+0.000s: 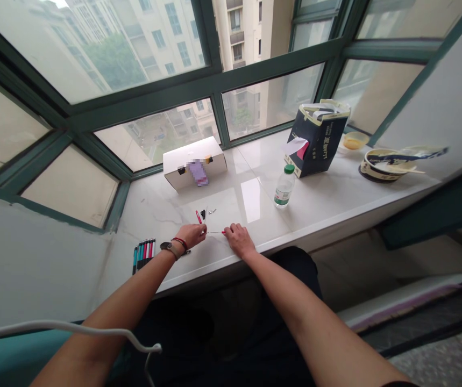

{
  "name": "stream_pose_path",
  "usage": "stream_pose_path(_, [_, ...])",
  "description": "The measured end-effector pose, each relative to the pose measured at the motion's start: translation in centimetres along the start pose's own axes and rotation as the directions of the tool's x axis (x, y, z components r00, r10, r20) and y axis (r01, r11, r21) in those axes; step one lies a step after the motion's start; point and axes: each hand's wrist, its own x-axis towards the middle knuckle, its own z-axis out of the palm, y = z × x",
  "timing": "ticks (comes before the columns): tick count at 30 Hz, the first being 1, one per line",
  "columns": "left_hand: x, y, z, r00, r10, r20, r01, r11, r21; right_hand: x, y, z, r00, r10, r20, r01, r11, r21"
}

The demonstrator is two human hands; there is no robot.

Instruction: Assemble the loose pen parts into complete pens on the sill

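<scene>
My left hand (192, 235), with a watch and a red band at its wrist, is closed in a pinch near the counter's front edge. A thin pen refill (214, 232) runs sideways from its fingertips to my right hand (239, 240). The fingers of my right hand are closed on the refill's red end (223, 232). Just beyond my left hand lie a red pen barrel (198, 216), small black pieces (203, 214) and tiny metal parts (212, 211). Several pens (144, 251) in teal, red and white lie in a row left of my left wrist.
A white box (194, 161) stands against the window. On the right are a green-capped bottle (284, 188), a dark paper bag (317, 141), a food bowl (384, 166) and a small yellow-filled cup (354, 141). A white hanger (93, 325) crosses the lower left.
</scene>
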Motion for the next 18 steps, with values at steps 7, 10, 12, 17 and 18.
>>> stream_pose_path(7, [0.02,0.25,0.22,1.000,-0.010,-0.011,0.010,1.000,-0.006,0.07,0.15,0.24,1.000,-0.017,-0.016,0.016,1.000,-0.004])
stream_pose_path(10, [-0.07,0.29,0.23,1.000,-0.015,-0.007,0.015,1.000,-0.016,0.06,0.11,0.17,1.000,-0.016,-0.011,0.016,1.000,0.009])
stream_pose_path(12, [-0.11,0.31,0.24,1.000,-0.016,-0.005,0.016,1.000,-0.019,0.06,0.09,0.14,1.000,-0.019,-0.009,0.019,1.000,0.013])
stream_pose_path(17, [-0.06,0.36,0.26,1.000,-0.015,0.000,0.015,1.000,-0.009,0.07,0.19,0.32,0.999,-0.029,-0.026,0.029,1.000,0.004])
stream_pose_path(18, [-0.04,0.37,0.28,1.000,-0.014,0.000,0.014,1.000,-0.007,0.07,0.23,0.37,0.999,-0.030,-0.030,0.030,1.000,0.003])
